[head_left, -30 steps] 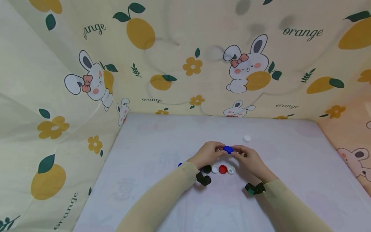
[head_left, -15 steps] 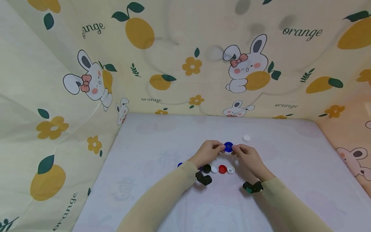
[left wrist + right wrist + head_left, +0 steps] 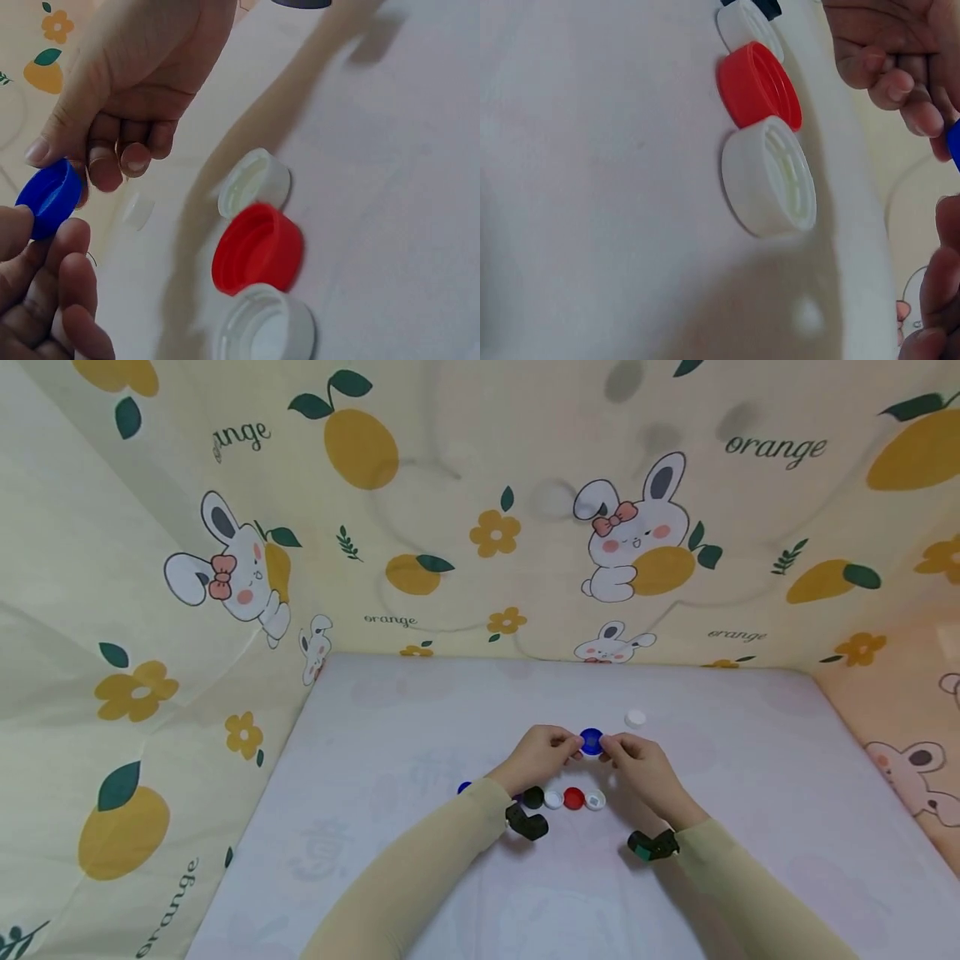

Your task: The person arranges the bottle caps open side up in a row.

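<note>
A blue bottle cap (image 3: 591, 742) is held up above the table between both hands, its hollow inside facing the head camera. My left hand (image 3: 538, 753) pinches its left edge. On the opposite edge, the thumb and fingers of my right hand (image 3: 647, 770) pinch it too. The left wrist view shows the blue cap (image 3: 51, 199) close up, between the two sets of fingertips. Only a sliver of the blue cap (image 3: 954, 142) enters the right wrist view. Below the hands lie a white cap (image 3: 595, 800), a red cap (image 3: 573, 798) and another white cap (image 3: 553, 799), hollow sides up.
The row continues leftward with a black cap (image 3: 533, 798), then a purplish one partly covered by the left wrist. A second blue cap (image 3: 464, 787) peeks out beyond the left sleeve. Farther back sits a lone white cap (image 3: 635, 718). Patterned cloth walls (image 3: 450, 527) enclose the table.
Between one second and half a second ago, the blue cap was tipped up, so its hollow side now faces the head camera. Since then both hands have stayed nearly still.
</note>
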Action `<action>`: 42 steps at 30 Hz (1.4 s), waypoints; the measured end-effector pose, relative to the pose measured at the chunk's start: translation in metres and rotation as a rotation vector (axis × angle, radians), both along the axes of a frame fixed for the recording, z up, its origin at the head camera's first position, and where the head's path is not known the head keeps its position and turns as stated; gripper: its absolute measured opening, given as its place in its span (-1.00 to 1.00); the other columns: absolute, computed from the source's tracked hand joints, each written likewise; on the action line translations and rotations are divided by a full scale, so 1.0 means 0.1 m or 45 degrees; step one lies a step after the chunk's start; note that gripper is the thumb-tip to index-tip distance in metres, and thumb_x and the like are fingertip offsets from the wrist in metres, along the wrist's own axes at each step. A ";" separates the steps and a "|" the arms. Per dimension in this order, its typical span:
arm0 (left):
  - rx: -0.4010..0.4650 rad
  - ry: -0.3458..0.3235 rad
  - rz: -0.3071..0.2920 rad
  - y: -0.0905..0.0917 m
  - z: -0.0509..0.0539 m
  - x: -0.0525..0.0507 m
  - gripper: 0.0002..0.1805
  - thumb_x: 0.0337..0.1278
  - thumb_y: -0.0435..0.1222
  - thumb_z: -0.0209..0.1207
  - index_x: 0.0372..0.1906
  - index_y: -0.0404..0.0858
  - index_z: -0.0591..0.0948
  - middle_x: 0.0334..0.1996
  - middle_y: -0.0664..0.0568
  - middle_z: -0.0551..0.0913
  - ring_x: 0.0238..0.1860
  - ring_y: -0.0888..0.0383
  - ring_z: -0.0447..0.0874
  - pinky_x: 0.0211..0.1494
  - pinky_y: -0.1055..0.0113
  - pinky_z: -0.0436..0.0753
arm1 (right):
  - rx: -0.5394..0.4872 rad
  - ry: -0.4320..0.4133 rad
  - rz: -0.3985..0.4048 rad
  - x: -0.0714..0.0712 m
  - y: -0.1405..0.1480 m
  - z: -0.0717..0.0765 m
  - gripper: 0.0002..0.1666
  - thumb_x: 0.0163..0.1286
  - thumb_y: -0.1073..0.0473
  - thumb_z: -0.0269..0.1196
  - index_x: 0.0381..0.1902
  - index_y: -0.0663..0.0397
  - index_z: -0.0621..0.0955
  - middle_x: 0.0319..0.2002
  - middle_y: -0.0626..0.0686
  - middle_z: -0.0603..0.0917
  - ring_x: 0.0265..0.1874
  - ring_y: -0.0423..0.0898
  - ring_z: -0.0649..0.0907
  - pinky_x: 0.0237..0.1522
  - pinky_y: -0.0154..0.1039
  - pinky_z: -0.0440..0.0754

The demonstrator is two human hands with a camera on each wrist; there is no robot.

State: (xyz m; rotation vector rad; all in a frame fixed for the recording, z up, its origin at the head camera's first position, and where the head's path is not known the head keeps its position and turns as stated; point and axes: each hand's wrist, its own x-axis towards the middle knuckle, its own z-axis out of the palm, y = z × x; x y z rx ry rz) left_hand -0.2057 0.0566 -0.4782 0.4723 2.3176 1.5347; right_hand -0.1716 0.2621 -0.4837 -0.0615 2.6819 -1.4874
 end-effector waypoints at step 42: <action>-0.114 0.118 -0.149 0.06 0.00 0.11 -0.63 0.25 -0.12 0.24 0.13 -0.04 0.54 -0.37 0.28 0.60 -0.39 0.29 0.55 -0.31 0.42 0.56 | 0.246 0.057 0.188 0.14 0.17 0.02 -0.44 0.35 -0.12 0.24 0.24 -0.06 0.47 -0.25 -0.02 0.62 -0.32 -0.02 0.51 -0.33 -0.24 0.51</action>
